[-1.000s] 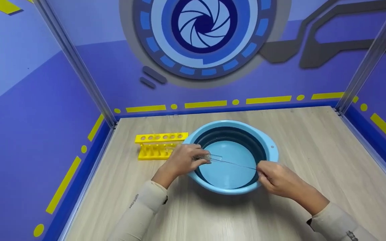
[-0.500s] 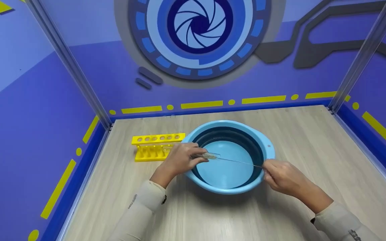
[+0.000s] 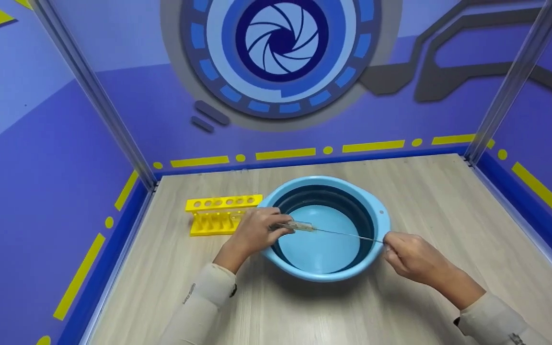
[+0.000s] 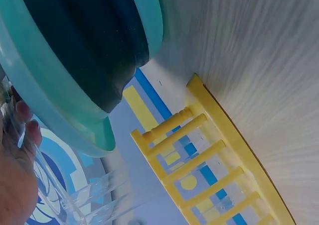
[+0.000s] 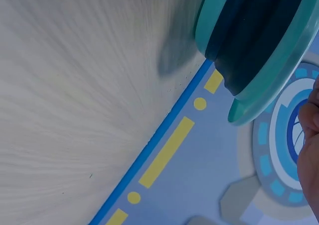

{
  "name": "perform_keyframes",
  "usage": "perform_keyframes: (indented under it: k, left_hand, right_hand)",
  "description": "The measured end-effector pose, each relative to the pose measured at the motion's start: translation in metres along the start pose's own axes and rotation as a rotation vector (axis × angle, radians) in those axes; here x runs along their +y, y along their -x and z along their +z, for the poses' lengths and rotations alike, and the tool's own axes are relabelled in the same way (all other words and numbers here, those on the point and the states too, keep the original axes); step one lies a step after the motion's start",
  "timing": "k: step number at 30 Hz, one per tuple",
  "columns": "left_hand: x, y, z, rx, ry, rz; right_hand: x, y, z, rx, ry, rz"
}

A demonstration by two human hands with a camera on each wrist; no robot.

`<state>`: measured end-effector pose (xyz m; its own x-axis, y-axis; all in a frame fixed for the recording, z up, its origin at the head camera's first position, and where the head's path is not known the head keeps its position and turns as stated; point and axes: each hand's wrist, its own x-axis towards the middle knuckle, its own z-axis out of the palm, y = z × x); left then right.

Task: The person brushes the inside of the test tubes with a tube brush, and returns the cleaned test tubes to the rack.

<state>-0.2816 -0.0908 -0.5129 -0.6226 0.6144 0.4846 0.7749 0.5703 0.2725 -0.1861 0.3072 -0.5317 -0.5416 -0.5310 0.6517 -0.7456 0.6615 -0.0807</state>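
Over the basin (image 3: 324, 275), a light blue one with a dark inner wall, my left hand (image 3: 257, 230) grips a clear test tube (image 3: 300, 224) lying nearly level, its mouth toward the right. Clear tube lengths (image 4: 75, 200) also stick out behind that hand in the left wrist view. A test tube brush has its pale bristles (image 3: 308, 226) at the tube's mouth. Its thin wire handle (image 3: 348, 234) runs right to my right hand (image 3: 412, 254), which pinches the end by the basin's right rim. Only part of the right hand (image 5: 310, 135) shows in the right wrist view.
A yellow test tube rack (image 3: 223, 202) with a row of round holes stands left of the basin, close to its rim. Small clear glass items (image 3: 238, 170) lie by the back wall. Printed blue panels (image 3: 352, 124) enclose the wooden table (image 3: 424, 191).
My right hand has moved right, drawing the brush wire out so the bristles now sit at the tube's mouth. The left hand keeps its hold nearly in place. The head view has shifted slightly.
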Motion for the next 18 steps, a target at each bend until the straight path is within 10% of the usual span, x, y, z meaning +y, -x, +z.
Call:
perform_keyframes:
  k: [18]
  left_hand:
    - [0.008,-0.003,-0.008,0.043,0.030,-0.010]
  right_hand:
    - [0.019,0.000,-0.002,0.176,0.154,-0.250]
